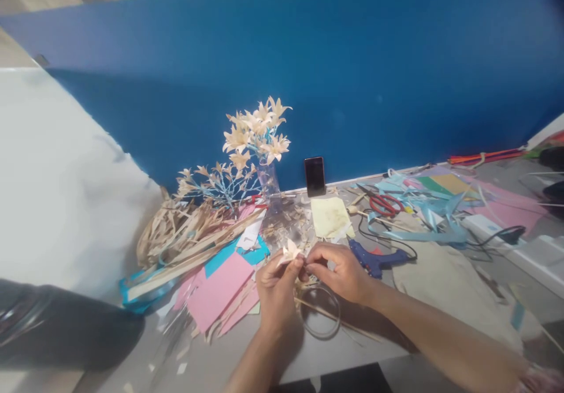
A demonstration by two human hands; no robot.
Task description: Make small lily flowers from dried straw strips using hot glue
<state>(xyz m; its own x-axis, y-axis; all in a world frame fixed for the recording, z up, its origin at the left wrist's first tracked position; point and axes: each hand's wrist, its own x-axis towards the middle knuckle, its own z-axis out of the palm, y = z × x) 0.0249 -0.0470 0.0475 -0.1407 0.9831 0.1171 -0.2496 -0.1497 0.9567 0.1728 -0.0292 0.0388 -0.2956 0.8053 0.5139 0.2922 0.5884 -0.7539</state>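
Between the fingers of my left hand is a small cream craft flower, its petals pointing up. My right hand meets it from the right, thumb and forefinger pinched together close to the flower's base; what lies in that pinch is too small to make out. Below the hands a ring-shaped loop rests on the table with a thin stick across it. A blue glue gun lies just right of my right hand. Behind stands a clear vase of finished cream flowers on blue stems.
Dried strips and pink paper lie at the left. Red-handled scissors, blue ribbon and a white power strip are at the right. A phone leans on the blue partition. A dark cylinder stands lower left.
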